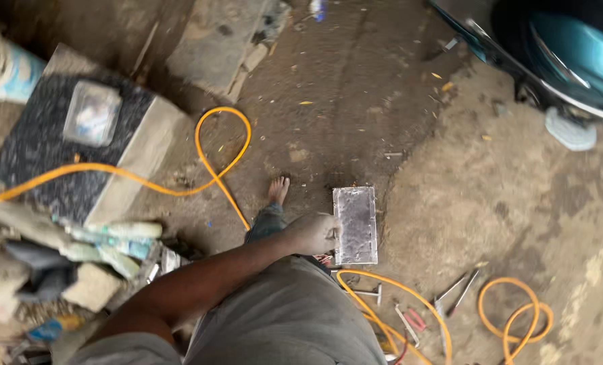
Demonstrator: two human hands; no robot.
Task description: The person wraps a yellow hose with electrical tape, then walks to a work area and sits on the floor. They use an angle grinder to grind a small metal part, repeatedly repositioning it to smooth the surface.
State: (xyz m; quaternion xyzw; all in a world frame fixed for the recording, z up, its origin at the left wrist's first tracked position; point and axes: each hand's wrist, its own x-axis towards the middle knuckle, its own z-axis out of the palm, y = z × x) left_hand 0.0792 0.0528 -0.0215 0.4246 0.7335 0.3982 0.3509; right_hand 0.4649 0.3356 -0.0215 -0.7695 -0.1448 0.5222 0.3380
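Your left hand pinches the rectangular metal plate at its left edge (right hand unseen), above the dirt floor; it could slip onto your bare foot, or you could snag the yellow hose.

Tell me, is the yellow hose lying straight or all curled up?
Curled up. The yellow hose makes a big loop on the dirt ground, and more coils lie near the tools. The left hand holds a metal plate.

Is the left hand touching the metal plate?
Touching: the head view shows the left hand with fingers wrapped on the left edge of the metal plate.
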